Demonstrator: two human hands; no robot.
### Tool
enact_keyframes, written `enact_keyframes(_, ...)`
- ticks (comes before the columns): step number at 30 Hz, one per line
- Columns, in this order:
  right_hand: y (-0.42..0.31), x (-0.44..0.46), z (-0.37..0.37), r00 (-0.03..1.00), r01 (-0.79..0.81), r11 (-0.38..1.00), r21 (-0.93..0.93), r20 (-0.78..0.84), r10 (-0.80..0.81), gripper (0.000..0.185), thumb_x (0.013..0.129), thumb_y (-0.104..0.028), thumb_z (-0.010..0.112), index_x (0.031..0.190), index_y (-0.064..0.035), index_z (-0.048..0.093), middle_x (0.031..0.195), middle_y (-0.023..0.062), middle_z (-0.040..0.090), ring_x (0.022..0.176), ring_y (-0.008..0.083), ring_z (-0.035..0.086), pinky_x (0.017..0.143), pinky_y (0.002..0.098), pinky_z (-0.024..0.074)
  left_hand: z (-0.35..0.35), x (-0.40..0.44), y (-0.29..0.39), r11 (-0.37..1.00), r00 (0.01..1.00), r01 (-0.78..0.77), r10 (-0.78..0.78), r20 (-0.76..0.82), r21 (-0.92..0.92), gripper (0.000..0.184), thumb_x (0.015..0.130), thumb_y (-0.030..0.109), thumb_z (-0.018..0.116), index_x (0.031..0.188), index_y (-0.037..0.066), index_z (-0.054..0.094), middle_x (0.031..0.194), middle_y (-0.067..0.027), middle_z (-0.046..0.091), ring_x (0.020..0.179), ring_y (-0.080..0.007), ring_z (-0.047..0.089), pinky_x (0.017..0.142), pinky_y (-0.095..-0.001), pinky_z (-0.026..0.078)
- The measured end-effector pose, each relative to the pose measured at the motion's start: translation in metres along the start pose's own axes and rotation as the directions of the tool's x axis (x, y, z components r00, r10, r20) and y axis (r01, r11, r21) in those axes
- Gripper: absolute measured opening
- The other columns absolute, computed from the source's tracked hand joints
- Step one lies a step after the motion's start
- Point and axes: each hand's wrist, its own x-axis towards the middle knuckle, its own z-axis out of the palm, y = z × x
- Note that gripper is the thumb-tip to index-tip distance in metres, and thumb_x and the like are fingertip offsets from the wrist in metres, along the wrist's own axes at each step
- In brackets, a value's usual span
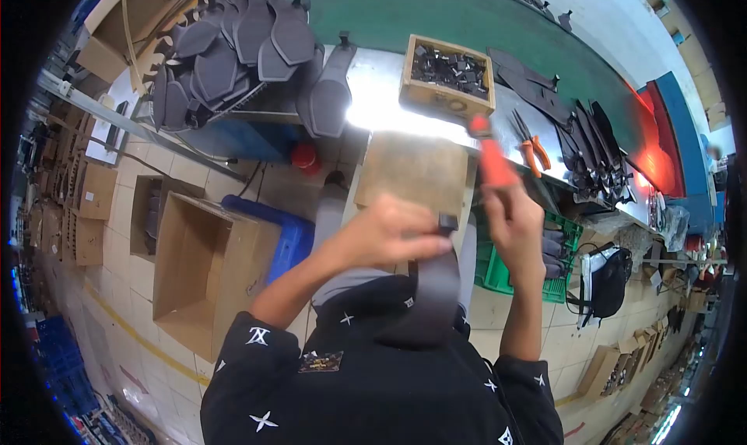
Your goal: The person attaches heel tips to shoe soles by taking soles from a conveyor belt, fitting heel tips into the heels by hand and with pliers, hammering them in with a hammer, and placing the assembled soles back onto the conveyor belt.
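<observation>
My left hand [398,231] is closed around the narrow end of a dark grey sole-shaped piece [437,289], which curves down against my shirt. A small black clip [447,223] sits at that end, beside my thumb. Raised on the right, my right hand [513,219] grips a red-handled hammer-like tool [496,161], its upper end blurred by motion. Between my hands and the bench lies a worn board [412,169]. Beyond it stands a wooden box [447,99] holding several black clips [451,68].
Several grey sole-shaped pieces [257,36] are heaped at the bench's left. Orange-handled pliers [533,149] and dark strips [595,145] lie to the right. A cardboard box [191,266], blue stool [292,243] and green crate [498,270] stand on the floor.
</observation>
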Motion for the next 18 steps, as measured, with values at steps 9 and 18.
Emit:
enact_keyframes(9,-0.007,-0.02,0.015,0.926,-0.141,0.886,0.442,0.375,-0.039,0.047,0.096,-0.038,0.064,0.123,0.0004,0.062,0.134,0.0193,0.057,0.112,0.0303,0.061,0.097,0.0395,0.0467,0.027,-0.031,0.061,0.821,0.916,0.401,-0.376,0.143,-0.406,0.025,0.095,0.021,0.068,0.103,-0.002,0.076,0.081,-0.0074,0.068,0.084,-0.0148,0.065,0.074,-0.0288,0.046)
enact_keyframes(18,-0.056,-0.062,0.014,0.909,-0.418,0.063,0.906,0.416,0.036,0.064,0.094,-0.062,0.054,0.094,0.0007,0.064,0.093,0.0136,0.064,0.098,0.0275,0.058,0.087,0.0372,0.0475,0.045,-0.025,0.074,0.376,0.763,0.647,-0.332,0.555,-0.663,0.038,0.107,0.03,0.048,0.115,-0.003,0.064,0.115,-0.0114,0.064,0.115,-0.0197,0.057,0.105,-0.0323,0.04)
